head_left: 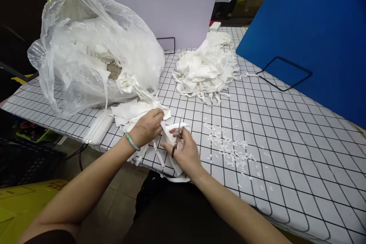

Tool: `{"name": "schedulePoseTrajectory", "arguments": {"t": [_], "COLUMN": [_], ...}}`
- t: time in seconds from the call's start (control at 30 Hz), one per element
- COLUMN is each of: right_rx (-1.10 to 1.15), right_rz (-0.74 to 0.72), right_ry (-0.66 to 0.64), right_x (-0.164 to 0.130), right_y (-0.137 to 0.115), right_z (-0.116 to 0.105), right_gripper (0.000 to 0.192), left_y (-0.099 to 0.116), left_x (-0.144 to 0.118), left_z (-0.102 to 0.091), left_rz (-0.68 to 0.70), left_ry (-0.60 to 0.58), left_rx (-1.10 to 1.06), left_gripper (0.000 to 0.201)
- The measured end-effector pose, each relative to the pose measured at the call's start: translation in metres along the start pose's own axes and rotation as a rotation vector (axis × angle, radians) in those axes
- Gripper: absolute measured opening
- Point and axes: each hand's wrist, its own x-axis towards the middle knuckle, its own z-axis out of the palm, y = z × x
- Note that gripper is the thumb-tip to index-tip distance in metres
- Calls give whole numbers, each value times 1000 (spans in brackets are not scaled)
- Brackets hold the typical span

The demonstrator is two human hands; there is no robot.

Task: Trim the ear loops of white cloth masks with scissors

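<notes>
My left hand (148, 125), with a green bangle on the wrist, pinches a white fabric piece (168, 137) near the table's front edge. My right hand (184, 150) is closed around small scissors (177, 133), whose blades point away from me beside the cloth. Narrow white strips dangle from the fabric below both hands. Under and behind my left hand lies a heap of similar white cloth (128, 110), trailing out of a large clear plastic bag (131, 34). To the right of the scissors are scattered small white clippings (231, 150).
A pile of white strapped fabric pieces (204, 66) sits farther back on the grid-patterned tablecloth (300, 152). A white power strip (98, 127) lies at the left front edge. A lilac panel (160, 4) and a blue panel (314, 34) stand behind. A yellow container (25, 209) is at lower left.
</notes>
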Motion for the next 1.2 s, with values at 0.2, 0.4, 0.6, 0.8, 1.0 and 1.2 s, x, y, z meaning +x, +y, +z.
{"name": "schedulePoseTrajectory", "arguments": {"t": [0.2, 0.4, 0.6, 0.8, 1.0, 1.2], "right_rx": [409, 442, 334, -60, -542, -564], "right_rz": [-8, -33, 121, -50, -253, -305], "right_ry": [70, 122, -137, -242, -291, -341], "right_x": [38, 37, 5, -20, -21, -21], "right_y": [-7, -14, 0, -7, -25, -26], "right_z": [-3, -23, -5, -40, -85, -87], "right_gripper": [32, 26, 35, 43, 50, 47], "left_y": [46, 68, 87, 93, 99, 99], "left_x": [-2, -23, -14, -18, -23, -23], "left_z": [-30, -19, -7, 15, 18, 19], "left_rz": [-357, -474, -214, -351, -277, -223], "left_ry": [-168, -252, 248, 266, 192, 152], "left_rx": [-728, -1214, -959, -1118, -1039, -1016], "left_gripper": [14, 26, 24, 30, 34, 33]}}
